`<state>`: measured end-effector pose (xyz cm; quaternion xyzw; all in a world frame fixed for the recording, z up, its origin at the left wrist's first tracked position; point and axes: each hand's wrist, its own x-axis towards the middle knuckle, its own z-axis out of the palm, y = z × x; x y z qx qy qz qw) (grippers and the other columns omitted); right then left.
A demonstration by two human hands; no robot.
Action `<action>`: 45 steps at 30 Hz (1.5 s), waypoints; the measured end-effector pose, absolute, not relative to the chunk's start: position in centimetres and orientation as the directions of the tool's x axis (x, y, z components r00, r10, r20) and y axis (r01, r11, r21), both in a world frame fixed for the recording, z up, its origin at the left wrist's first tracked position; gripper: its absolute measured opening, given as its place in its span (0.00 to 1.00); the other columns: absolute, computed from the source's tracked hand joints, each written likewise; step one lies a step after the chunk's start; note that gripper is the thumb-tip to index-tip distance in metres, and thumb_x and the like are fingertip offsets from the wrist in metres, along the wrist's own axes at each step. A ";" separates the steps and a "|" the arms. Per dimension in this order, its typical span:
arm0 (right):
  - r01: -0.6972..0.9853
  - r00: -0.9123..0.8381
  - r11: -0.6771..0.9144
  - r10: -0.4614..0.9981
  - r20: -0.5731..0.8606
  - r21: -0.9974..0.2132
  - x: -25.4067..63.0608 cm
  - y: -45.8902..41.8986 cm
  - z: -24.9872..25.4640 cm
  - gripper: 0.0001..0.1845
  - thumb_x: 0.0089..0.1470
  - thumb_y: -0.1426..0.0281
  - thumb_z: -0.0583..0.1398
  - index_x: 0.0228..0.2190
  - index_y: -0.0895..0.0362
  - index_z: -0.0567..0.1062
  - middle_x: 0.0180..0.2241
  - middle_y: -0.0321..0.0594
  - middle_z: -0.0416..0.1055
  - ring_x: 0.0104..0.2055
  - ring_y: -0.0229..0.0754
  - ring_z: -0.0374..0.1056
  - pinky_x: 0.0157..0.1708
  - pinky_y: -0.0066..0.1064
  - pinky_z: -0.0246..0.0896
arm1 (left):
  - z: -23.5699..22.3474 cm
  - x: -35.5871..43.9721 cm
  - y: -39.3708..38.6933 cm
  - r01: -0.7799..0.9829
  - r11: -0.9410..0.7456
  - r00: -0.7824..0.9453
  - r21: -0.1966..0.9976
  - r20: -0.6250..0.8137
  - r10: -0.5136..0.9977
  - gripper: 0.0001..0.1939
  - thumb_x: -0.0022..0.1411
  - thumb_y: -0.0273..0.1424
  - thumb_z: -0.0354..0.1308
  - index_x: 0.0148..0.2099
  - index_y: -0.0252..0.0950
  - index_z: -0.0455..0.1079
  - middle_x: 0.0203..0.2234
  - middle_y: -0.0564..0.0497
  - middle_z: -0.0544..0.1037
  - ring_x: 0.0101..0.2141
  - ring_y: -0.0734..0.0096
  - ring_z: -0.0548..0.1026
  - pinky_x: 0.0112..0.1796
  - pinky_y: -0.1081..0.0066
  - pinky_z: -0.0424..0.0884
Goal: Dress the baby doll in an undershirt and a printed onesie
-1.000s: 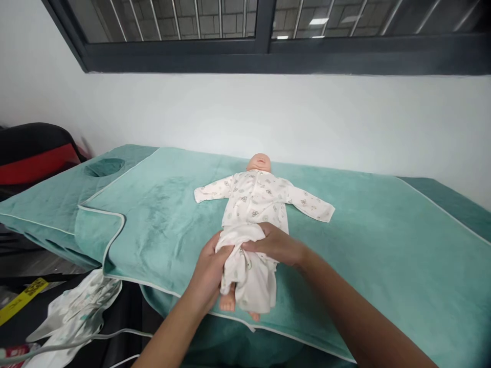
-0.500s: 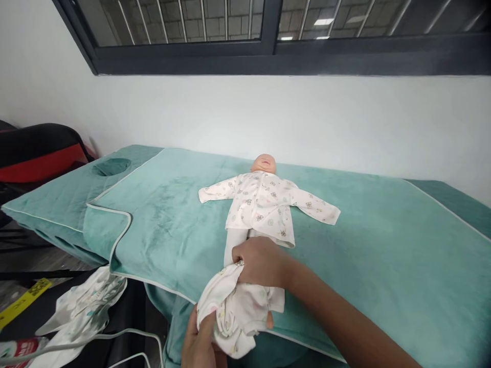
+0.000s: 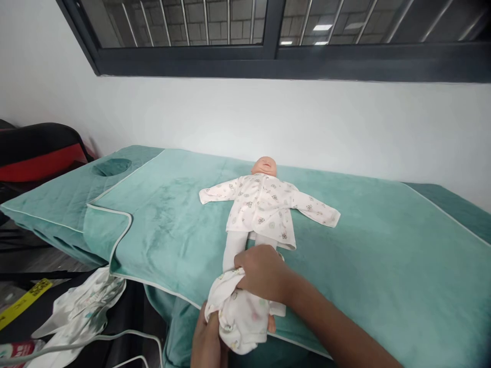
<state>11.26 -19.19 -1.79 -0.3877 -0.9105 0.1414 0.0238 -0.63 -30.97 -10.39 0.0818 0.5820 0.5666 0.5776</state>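
Note:
A baby doll (image 3: 264,165) lies on its back on a teal towel (image 3: 364,255), arms spread, dressed in a white printed top (image 3: 264,207). Its pale legs (image 3: 232,248) show bare below the top. A pair of white baby trousers (image 3: 240,314) is bunched down at the doll's feet by the towel's front edge. My right hand (image 3: 261,271) is closed on the upper part of the trousers. My left hand (image 3: 207,340) grips their lower left side from below; its fingers are partly hidden by cloth.
The towel covers a padded teal table (image 3: 46,209) with a face hole (image 3: 111,166) at the far left. A white printed cloth (image 3: 76,309) and a cable (image 3: 115,337) lie on dark floor at the lower left. A black and red chair (image 3: 38,151) stands left. A white wall runs behind.
The trousers have come down from the doll's waist to its feet, baring the legs. Both hands moved toward me with them; the left hand dropped below the table edge.

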 end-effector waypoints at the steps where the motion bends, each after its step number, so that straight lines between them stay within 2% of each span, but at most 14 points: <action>1: 0.694 -0.692 0.645 0.720 -0.052 -0.320 11.4 -19.3 -1.7 0.14 0.48 0.65 0.60 0.19 0.58 0.65 0.18 0.33 0.65 0.21 0.32 0.54 0.23 0.31 0.37 | -10.0 -0.9 -30.9 -0.508 0.340 -0.355 0.791 -0.553 0.754 0.17 0.51 0.37 0.59 0.42 0.35 0.75 0.36 0.46 0.80 0.39 0.59 0.78 0.39 0.66 0.73; 3: 0.682 -0.674 0.608 0.738 -0.027 -0.406 11.8 -19.4 -1.6 0.14 0.50 0.62 0.61 0.21 0.57 0.66 0.20 0.32 0.67 0.23 0.33 0.57 0.24 0.30 0.39 | -9.2 -1.6 -30.7 -0.393 0.326 -0.424 0.860 -0.484 0.766 0.13 0.53 0.37 0.58 0.39 0.37 0.74 0.36 0.49 0.79 0.37 0.62 0.76 0.35 0.69 0.72; 8: 0.641 -0.646 0.507 0.762 -0.048 -0.577 12.4 -19.4 -1.2 0.15 0.52 0.59 0.63 0.26 0.56 0.68 0.24 0.31 0.69 0.27 0.34 0.62 0.26 0.28 0.43 | -8.0 -3.4 -27.8 -0.128 0.229 -0.473 0.965 -0.262 0.841 0.05 0.52 0.32 0.54 0.32 0.38 0.68 0.23 0.57 0.71 0.27 0.71 0.69 0.29 0.74 0.66; 13: 0.605 -0.655 0.389 0.739 -0.157 -0.695 13.2 -18.8 -0.3 0.21 0.50 0.50 0.62 0.29 0.55 0.68 0.29 0.32 0.71 0.31 0.38 0.65 0.28 0.28 0.49 | -6.6 -5.6 -22.4 0.097 0.019 -0.454 0.995 0.027 0.890 0.04 0.47 0.32 0.52 0.26 0.38 0.63 0.19 0.57 0.67 0.24 0.71 0.65 0.27 0.74 0.64; 19: 0.574 -0.615 0.318 0.776 -0.141 -0.754 13.2 -18.3 -0.1 0.10 0.52 0.62 0.61 0.32 0.55 0.68 0.33 0.36 0.71 0.33 0.40 0.65 0.28 0.29 0.51 | -6.4 -6.6 -16.3 0.411 -0.112 -0.258 0.905 0.234 0.937 0.05 0.49 0.33 0.49 0.27 0.39 0.64 0.20 0.56 0.70 0.25 0.69 0.67 0.29 0.72 0.63; 24: 0.581 -0.379 0.225 0.925 -0.015 -0.782 12.4 -18.4 -1.3 0.02 0.52 0.71 0.55 0.28 0.55 0.64 0.29 0.35 0.69 0.31 0.39 0.63 0.28 0.29 0.51 | -6.6 -5.8 -13.6 0.526 -0.173 -0.193 0.832 0.315 0.929 0.05 0.49 0.31 0.48 0.28 0.39 0.65 0.21 0.55 0.73 0.26 0.69 0.68 0.31 0.71 0.64; 27: 0.647 -0.226 0.180 0.973 0.040 -0.741 12.6 -18.1 -1.4 0.02 0.51 0.72 0.54 0.29 0.54 0.64 0.27 0.34 0.68 0.29 0.39 0.62 0.27 0.29 0.48 | -6.6 -5.1 -13.8 0.524 -0.202 -0.179 0.827 0.339 0.923 0.07 0.51 0.31 0.48 0.31 0.38 0.67 0.24 0.54 0.74 0.27 0.69 0.70 0.32 0.71 0.65; 29: 0.704 -0.199 0.197 0.977 0.077 -0.682 12.9 -17.7 -1.3 0.03 0.50 0.73 0.54 0.29 0.53 0.63 0.27 0.33 0.67 0.29 0.39 0.62 0.27 0.29 0.47 | -6.6 -4.8 -14.4 0.510 -0.238 -0.145 0.827 0.355 0.923 0.08 0.53 0.31 0.49 0.34 0.38 0.67 0.27 0.52 0.76 0.29 0.67 0.71 0.34 0.70 0.66; 32: 0.812 -0.210 0.271 0.962 0.175 -0.517 13.1 -16.9 -1.4 0.06 0.49 0.76 0.54 0.28 0.53 0.61 0.27 0.33 0.66 0.28 0.40 0.60 0.28 0.30 0.47 | -6.7 -4.8 -15.5 0.436 -0.216 -0.125 0.874 0.296 0.947 0.09 0.57 0.31 0.49 0.40 0.37 0.68 0.33 0.50 0.76 0.34 0.66 0.73 0.38 0.68 0.67; 35: 0.873 -0.277 0.382 0.900 0.336 -0.304 12.9 -16.2 -2.0 0.08 0.48 0.79 0.54 0.27 0.54 0.61 0.29 0.37 0.68 0.34 0.43 0.62 0.37 0.34 0.51 | -6.7 -5.6 -16.9 0.279 -0.120 -0.092 0.953 0.151 0.984 0.14 0.61 0.35 0.52 0.48 0.37 0.67 0.41 0.48 0.76 0.41 0.65 0.74 0.43 0.67 0.69; 38: 0.867 -0.305 0.425 0.865 0.399 -0.259 12.7 -16.0 -2.9 0.08 0.47 0.80 0.55 0.28 0.54 0.63 0.32 0.39 0.69 0.39 0.44 0.62 0.45 0.36 0.50 | -6.8 -6.7 -18.3 0.165 -0.067 -0.015 0.984 0.070 0.997 0.23 0.58 0.37 0.59 0.55 0.39 0.63 0.49 0.47 0.73 0.48 0.63 0.73 0.49 0.65 0.68; 41: 0.860 -0.254 0.401 0.873 0.417 -0.315 12.6 -16.0 -3.4 0.10 0.47 0.81 0.55 0.29 0.54 0.64 0.33 0.38 0.69 0.40 0.44 0.62 0.46 0.36 0.50 | -6.8 -7.3 -19.3 0.225 -0.040 -0.027 0.974 0.048 0.998 0.19 0.59 0.37 0.59 0.50 0.38 0.64 0.45 0.48 0.75 0.46 0.63 0.73 0.49 0.64 0.67; 43: 0.862 -0.218 0.383 0.872 0.439 -0.333 12.5 -16.1 -3.4 0.11 0.47 0.81 0.54 0.30 0.54 0.64 0.35 0.39 0.68 0.41 0.45 0.61 0.46 0.36 0.50 | -6.7 -7.3 -19.5 0.341 -0.044 0.003 0.939 0.046 0.999 0.11 0.63 0.39 0.54 0.42 0.37 0.66 0.38 0.49 0.76 0.39 0.65 0.74 0.44 0.65 0.68; 45: 0.875 -0.208 0.374 0.863 0.460 -0.306 12.3 -16.2 -3.1 0.11 0.46 0.81 0.55 0.31 0.54 0.64 0.36 0.40 0.68 0.42 0.46 0.60 0.44 0.36 0.50 | -6.5 -7.1 -19.3 0.474 -0.082 0.033 0.877 0.075 0.997 0.12 0.66 0.40 0.49 0.36 0.38 0.66 0.32 0.51 0.75 0.34 0.66 0.72 0.38 0.66 0.67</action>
